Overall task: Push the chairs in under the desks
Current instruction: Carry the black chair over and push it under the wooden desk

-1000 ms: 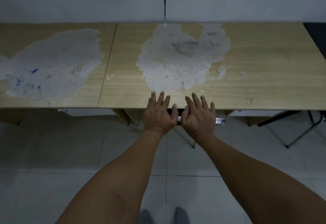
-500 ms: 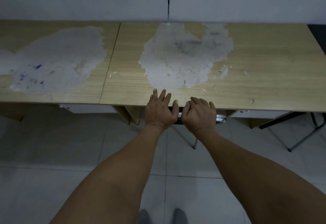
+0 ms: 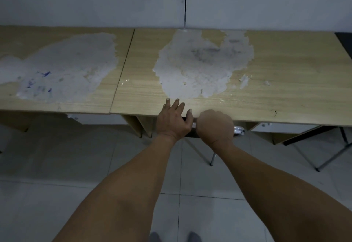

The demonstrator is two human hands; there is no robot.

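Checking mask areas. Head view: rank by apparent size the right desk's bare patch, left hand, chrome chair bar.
1. Right desk's bare patch, largest by far.
2. Left hand.
3. Chrome chair bar, only a short piece visible; right hand covers the rest.

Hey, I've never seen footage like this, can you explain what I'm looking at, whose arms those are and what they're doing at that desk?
This is one view, from a camera worn on a person's head, looking down at their own arms. There is no machine. The left hand has straight fingers reaching over the desk edge. The right hand is curled, seemingly round the chair back's metal rail, though its fingers are hidden. The chair sits mostly under the desk. The desktop has worn grey patches and nothing lying on it. A second desk adjoins on the left.
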